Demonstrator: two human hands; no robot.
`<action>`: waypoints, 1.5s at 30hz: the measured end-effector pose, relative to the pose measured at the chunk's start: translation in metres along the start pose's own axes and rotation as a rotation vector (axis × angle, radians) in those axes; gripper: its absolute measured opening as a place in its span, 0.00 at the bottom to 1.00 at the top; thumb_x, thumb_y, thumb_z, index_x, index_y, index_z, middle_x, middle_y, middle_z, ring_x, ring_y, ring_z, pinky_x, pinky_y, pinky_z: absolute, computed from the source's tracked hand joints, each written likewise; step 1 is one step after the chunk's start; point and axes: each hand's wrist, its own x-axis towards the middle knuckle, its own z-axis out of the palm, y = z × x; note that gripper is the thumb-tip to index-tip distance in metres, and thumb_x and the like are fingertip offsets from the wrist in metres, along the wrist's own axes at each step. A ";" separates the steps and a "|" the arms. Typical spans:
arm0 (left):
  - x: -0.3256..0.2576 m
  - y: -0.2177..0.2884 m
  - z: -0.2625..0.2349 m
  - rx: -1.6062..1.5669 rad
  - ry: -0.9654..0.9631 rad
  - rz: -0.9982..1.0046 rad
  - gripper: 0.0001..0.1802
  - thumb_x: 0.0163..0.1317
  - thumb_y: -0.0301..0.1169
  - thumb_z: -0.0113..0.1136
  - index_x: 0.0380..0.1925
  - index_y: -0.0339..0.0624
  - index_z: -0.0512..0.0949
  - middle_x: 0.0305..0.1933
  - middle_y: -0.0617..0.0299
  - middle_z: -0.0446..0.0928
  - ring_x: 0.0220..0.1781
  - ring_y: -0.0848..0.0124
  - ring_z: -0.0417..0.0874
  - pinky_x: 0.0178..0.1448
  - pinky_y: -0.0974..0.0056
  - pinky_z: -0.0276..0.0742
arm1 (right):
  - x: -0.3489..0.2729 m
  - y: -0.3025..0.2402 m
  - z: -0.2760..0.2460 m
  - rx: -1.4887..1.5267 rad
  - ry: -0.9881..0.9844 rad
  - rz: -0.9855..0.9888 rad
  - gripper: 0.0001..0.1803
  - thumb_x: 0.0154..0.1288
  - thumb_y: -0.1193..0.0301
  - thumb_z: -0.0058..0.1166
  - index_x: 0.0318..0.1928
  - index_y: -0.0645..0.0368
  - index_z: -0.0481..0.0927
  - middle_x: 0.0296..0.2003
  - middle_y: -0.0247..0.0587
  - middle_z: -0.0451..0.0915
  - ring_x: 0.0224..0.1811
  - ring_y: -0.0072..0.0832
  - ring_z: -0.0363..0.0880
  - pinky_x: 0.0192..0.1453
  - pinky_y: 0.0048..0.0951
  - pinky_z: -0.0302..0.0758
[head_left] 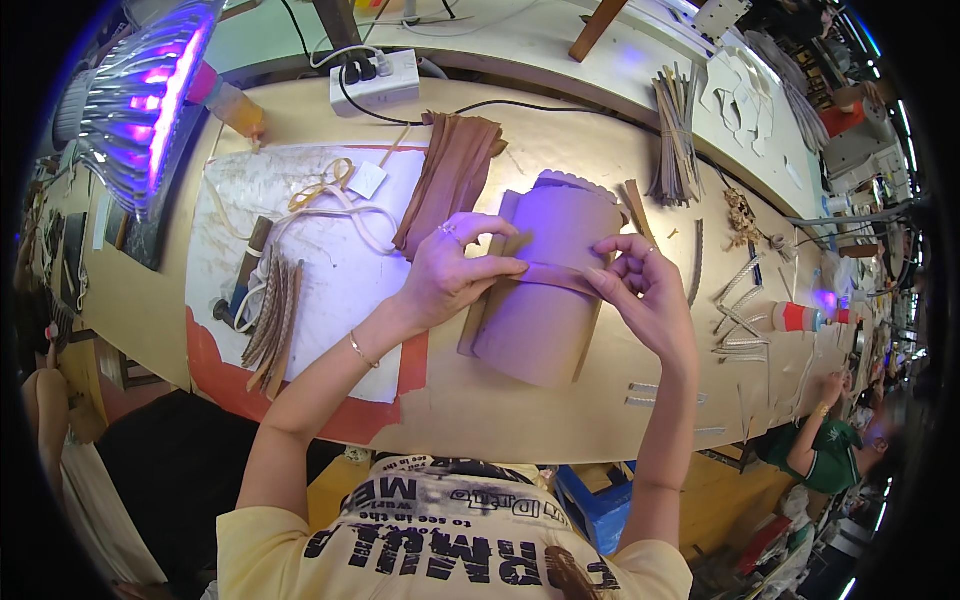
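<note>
A brown curved panel [540, 335], like leather or card, lies in front of me with a scalloped piece at its far end. A narrow brown strip [560, 277] crosses its middle. My left hand [452, 268] is at the strip's left end, thumb on it and index finger bent above, against the panel's edge. At the right end, my right hand [645, 285] has thumb and index finger close together on the strip, the other fingers curled. The undersides of both grips are hidden. Flat brown pieces show under the panel's left side.
Folded brown leather [448, 180] lies beyond my left hand. Braided strips [275, 325] and a hammer-like tool [245, 275] rest on a white sheet [225, 200]. A lamp [145, 105] glows purple at left. A power strip [378, 85] and bundled strips [677, 140] stand behind. A person [825, 440] sits at right.
</note>
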 end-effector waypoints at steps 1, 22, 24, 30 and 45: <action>-0.003 0.001 0.001 -0.008 0.013 -0.039 0.17 0.47 0.23 0.73 0.38 0.55 0.88 0.48 0.64 0.77 0.37 0.69 0.76 0.36 0.66 0.72 | -0.001 0.004 0.001 0.029 0.002 0.002 0.15 0.65 0.71 0.65 0.48 0.64 0.77 0.27 0.25 0.73 0.26 0.08 0.69 0.30 0.13 0.69; -0.013 0.009 0.020 -0.022 0.026 -0.132 0.22 0.50 0.14 0.67 0.44 0.49 0.88 0.47 0.60 0.79 0.41 0.67 0.79 0.41 0.66 0.74 | -0.028 0.089 0.033 0.363 0.314 0.003 0.12 0.64 0.72 0.64 0.46 0.59 0.77 0.30 0.27 0.75 0.34 0.14 0.75 0.40 0.18 0.72; -0.015 0.009 0.020 -0.043 -0.009 -0.114 0.21 0.54 0.12 0.63 0.46 0.44 0.86 0.51 0.57 0.76 0.42 0.68 0.79 0.43 0.67 0.75 | -0.047 0.100 0.029 0.142 0.532 -0.046 0.11 0.64 0.73 0.63 0.45 0.60 0.78 0.31 0.32 0.78 0.36 0.21 0.78 0.41 0.24 0.74; -0.023 0.010 0.015 -0.120 -0.013 -0.290 0.22 0.65 0.15 0.52 0.58 0.39 0.77 0.57 0.54 0.73 0.44 0.70 0.80 0.48 0.67 0.77 | -0.132 0.121 -0.021 -0.317 0.676 0.025 0.09 0.62 0.71 0.61 0.41 0.60 0.82 0.37 0.42 0.82 0.47 0.40 0.80 0.51 0.39 0.75; -0.033 0.155 0.020 -0.131 -0.403 0.196 0.19 0.51 0.22 0.65 0.46 0.43 0.81 0.50 0.50 0.80 0.55 0.53 0.78 0.54 0.52 0.75 | -0.172 0.166 -0.040 -1.268 0.214 -0.286 0.20 0.52 0.72 0.60 0.49 0.56 0.82 0.37 0.33 0.84 0.44 0.28 0.82 0.51 0.30 0.75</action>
